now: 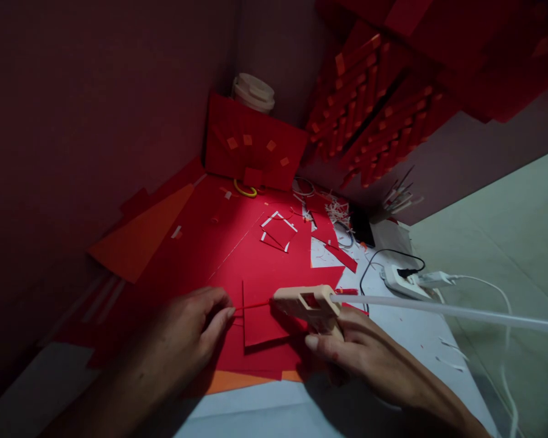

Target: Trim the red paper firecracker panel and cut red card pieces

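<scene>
My right hand is wrapped round the grip of a cream glue gun. A long, whitish glue stick runs out of its back toward the right edge. My left hand pinches the end of a thin red paper strip, whose other end reaches the gun's nozzle. Whether nozzle and strip touch, I cannot tell. Beneath them lies a small red card on a larger red sheet. Beyond the gun, a white-edged paper outline rests on that sheet.
A red panel with orange squares leans before a lidded cup. White paper shreds, a dark phone and a power strip with cables lie at right. Scissors with a yellow handle are partly visible. Rolled red pieces hang above.
</scene>
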Demonstrator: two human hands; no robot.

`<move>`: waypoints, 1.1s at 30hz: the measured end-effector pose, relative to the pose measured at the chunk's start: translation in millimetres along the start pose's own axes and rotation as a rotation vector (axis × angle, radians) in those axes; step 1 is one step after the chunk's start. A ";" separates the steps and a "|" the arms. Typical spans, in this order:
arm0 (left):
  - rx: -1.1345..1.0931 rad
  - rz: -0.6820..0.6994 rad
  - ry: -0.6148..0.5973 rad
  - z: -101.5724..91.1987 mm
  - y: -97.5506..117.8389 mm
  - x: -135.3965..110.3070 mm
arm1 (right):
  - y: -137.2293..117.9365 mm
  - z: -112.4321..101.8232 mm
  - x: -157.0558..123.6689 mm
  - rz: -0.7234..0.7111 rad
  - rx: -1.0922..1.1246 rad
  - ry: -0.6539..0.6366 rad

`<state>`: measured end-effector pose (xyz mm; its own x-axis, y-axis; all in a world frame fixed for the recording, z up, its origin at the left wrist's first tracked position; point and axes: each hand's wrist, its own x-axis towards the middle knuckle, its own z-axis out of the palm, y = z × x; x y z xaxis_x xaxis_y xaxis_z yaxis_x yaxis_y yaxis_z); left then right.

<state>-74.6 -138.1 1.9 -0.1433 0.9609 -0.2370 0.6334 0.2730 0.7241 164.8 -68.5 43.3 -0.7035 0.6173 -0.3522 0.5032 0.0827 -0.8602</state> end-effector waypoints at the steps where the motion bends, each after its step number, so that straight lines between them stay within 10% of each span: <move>1: -0.003 0.000 0.009 0.0 -0.7 0.3 | -0.1 -0.1 0.0 -0.003 0.013 0.002; 33: -0.003 -0.004 -0.008 3.1 0.2 0.9 | 9.5 2.9 -5.7 0.108 0.063 -0.015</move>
<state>-72.3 -137.3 -0.2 -0.1399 0.9593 -0.2453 0.6306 0.2773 0.7249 172.2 -73.5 36.1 -0.6545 0.6083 -0.4489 0.5442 -0.0331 -0.8383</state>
